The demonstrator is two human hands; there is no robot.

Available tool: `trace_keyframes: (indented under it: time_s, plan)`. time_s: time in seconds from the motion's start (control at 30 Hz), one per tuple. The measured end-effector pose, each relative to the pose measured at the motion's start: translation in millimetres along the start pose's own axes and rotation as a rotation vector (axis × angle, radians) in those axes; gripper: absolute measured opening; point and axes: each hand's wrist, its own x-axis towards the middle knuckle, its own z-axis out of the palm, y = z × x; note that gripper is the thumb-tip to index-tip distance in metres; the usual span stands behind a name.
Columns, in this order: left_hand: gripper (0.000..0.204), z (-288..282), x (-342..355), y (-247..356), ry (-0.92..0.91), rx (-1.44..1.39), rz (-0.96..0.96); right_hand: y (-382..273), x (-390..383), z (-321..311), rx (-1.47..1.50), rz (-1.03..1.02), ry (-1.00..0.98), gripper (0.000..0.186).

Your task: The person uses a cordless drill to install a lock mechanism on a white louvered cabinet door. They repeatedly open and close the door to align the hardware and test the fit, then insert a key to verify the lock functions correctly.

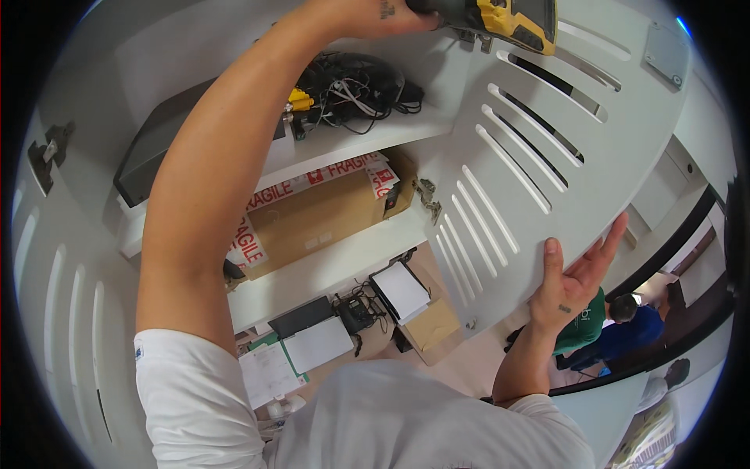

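My left hand (379, 17) reaches up to the top edge of the view, where its fingers are partly cut off. It grips a yellow-and-black cordless drill (517, 22) held by the upper hinge side of a white slotted cabinet door (539, 125). The drill's tip cannot be made out. On the door's lower outer edge, my right hand (574, 277) has its thumb on the near face and its fingers along the edge. A metal hinge (426, 198) joins the door's inner side to the cabinet.
Tangled black cables (363, 90) lie on the upper shelf, and a taped cardboard box (316, 219) fills the one below. Another slotted door (66, 313) stands at the left. Papers (319, 345) and a black device (355, 313) are lower down. Two people (617, 328) are at right.
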Motion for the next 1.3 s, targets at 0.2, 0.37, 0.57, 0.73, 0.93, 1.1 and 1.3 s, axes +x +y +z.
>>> trace_keyframes:
  time_s: [0.2, 0.37, 0.57, 0.73, 0.93, 1.1, 1.3]
  plan:
    - [0.033, 1, -3, -4, 0.031, -0.011, -0.054, 3, 0, 2, -0.01, -0.024, 0.028, 0.089]
    - [0.036, 1, -4, -11, 0.008, 0.025, -0.112, 1, 0, 1, 0.004, -0.014, 0.007, 0.087]
    - [0.035, 2, -5, -11, 0.045, 0.009, -0.077, 2, -2, 3, 0.033, 0.003, 0.006, 0.087]
    - [0.035, 1, -7, -11, 0.013, 0.0, -0.099, 0, -2, 2, 0.055, 0.024, 0.001, 0.087]
    - [0.034, 1, -12, -1, 0.052, -0.011, -0.16, 1, 1, 2, 0.028, 0.031, 0.039, 0.081]
    - [0.03, -29, -44, 43, 0.241, -0.079, -0.299, 1, -5, -20, 0.038, 0.309, -0.175, 0.072]
    - [0.028, -56, -151, 117, 0.484, -0.315, -0.543, -16, -7, 8, -0.125, -0.293, -0.4, 0.092]
